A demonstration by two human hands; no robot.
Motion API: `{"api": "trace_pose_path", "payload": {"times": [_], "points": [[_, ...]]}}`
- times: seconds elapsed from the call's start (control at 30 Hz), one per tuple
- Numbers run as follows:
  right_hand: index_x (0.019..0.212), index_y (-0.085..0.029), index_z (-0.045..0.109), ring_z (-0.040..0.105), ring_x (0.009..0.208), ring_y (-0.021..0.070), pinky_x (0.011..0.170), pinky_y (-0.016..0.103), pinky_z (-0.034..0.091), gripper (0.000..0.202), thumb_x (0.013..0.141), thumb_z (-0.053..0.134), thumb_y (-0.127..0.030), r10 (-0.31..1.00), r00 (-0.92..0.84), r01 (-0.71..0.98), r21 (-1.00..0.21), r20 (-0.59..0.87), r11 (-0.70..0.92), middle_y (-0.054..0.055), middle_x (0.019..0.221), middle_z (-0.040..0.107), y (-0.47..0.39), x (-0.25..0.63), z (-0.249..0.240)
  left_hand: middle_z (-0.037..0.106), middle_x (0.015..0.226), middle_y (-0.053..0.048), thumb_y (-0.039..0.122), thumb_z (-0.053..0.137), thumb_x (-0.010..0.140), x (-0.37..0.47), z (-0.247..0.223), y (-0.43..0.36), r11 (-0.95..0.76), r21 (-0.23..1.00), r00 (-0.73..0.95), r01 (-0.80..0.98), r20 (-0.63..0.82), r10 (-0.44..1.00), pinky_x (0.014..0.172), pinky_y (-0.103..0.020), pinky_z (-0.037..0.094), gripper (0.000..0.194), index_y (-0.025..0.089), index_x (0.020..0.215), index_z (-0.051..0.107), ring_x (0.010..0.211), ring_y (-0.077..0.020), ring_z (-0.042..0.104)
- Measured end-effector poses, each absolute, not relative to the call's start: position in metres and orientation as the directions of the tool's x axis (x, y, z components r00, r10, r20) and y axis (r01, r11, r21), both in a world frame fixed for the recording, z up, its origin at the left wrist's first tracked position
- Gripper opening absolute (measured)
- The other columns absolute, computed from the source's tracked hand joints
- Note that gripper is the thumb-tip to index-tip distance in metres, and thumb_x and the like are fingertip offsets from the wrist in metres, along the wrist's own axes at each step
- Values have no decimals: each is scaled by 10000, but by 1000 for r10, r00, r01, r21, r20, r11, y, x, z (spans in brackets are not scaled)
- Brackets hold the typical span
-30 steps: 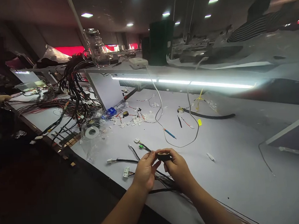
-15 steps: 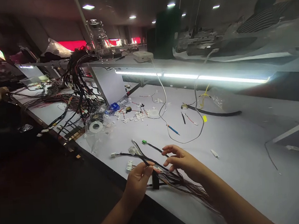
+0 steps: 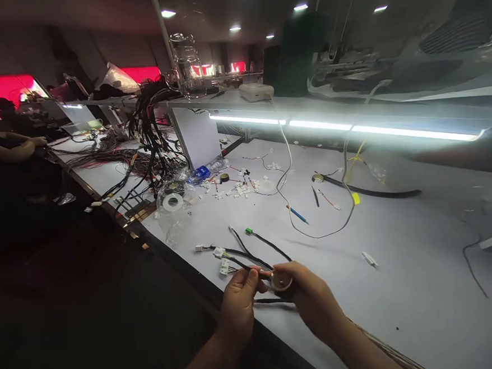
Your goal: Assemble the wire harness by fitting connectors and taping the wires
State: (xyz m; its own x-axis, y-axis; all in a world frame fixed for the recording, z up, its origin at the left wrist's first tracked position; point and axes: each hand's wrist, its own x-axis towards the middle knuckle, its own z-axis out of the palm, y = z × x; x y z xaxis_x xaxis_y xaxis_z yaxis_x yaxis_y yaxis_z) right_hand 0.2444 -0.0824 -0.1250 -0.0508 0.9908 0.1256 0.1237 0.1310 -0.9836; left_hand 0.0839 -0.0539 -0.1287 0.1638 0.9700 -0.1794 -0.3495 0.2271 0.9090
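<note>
My left hand (image 3: 239,300) pinches a black-sleeved cable branch near the table's front edge. Close beside it, my right hand (image 3: 315,295) is closed on a roll of tape (image 3: 281,282), which touches the cable. From the hands, black branches fan out to the left and back, ending in a green connector (image 3: 249,231), a small white connector (image 3: 199,248) and white connector blocks (image 3: 224,266). Thin brown wires (image 3: 383,346) of the harness run out under my right forearm to the lower right.
White connectors (image 3: 242,190), a blue pen (image 3: 297,214), black tweezers (image 3: 315,196) and a white cable (image 3: 317,237) lie on the white table (image 3: 340,268). Dark wire bundles (image 3: 153,129) hang at the left. A person (image 3: 8,150) stands far left.
My right hand, open before, is now closed on the tape roll, which has come up off the harness to the cable. The view has swung left, showing more of the person.
</note>
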Motion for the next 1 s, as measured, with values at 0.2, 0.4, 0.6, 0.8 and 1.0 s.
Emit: {"api": "trace_pose_path", "payload": {"times": [0.2, 0.4, 0.6, 0.8, 1.0], "points": [[995, -213, 621, 543, 530, 142, 472, 231, 399, 280, 720, 578, -188, 842, -302, 137, -894, -448, -426, -9, 663, 589, -75, 263, -116, 687, 887, -83, 337, 644, 842, 60, -123, -65, 135, 968, 362, -214, -50, 931, 672, -257, 440, 187, 160, 874, 693, 701, -142, 561], [978, -226, 643, 523, 690, 138, 616, 248, 411, 257, 754, 532, -163, 971, -236, 553, -826, -31, 108, 9, 871, 592, -37, 262, -106, 653, 906, -65, 261, 678, 818, 45, -115, -73, 377, 785, 254, -491, -285, 924, 537, -199, 416, 159, 155, 932, 648, 598, -82, 512], [682, -189, 599, 539, 830, 206, 693, 291, 401, 154, 779, 519, -99, 937, -304, 777, -524, 174, 349, 53, 846, 587, -26, 222, -130, 621, 909, -44, 327, 629, 860, 26, -98, -67, 446, 649, 246, -617, -379, 892, 658, -265, 473, 332, 204, 1159, 554, 647, -102, 527], [873, -213, 495, 527, 680, 169, 679, 301, 428, 203, 935, 432, -396, 1000, 0, 255, -967, 0, 0, -5, 737, 580, -44, 240, -112, 610, 932, -54, 295, 623, 856, 15, -80, -35, 276, 904, 303, -328, -176, 937, 597, -248, 432, 211, 220, 1049, 582, 613, -102, 513], [895, -187, 501, 601, 772, 182, 688, 295, 442, 288, 902, 500, -475, 947, -266, -78, -976, -178, -205, 41, 834, 652, -59, 219, -95, 463, 1264, -116, 442, 641, 824, 27, -66, 10, -343, 937, 329, 65, 304, 894, 811, -299, 443, 259, 198, 900, 681, 1095, -245, 477]]}}
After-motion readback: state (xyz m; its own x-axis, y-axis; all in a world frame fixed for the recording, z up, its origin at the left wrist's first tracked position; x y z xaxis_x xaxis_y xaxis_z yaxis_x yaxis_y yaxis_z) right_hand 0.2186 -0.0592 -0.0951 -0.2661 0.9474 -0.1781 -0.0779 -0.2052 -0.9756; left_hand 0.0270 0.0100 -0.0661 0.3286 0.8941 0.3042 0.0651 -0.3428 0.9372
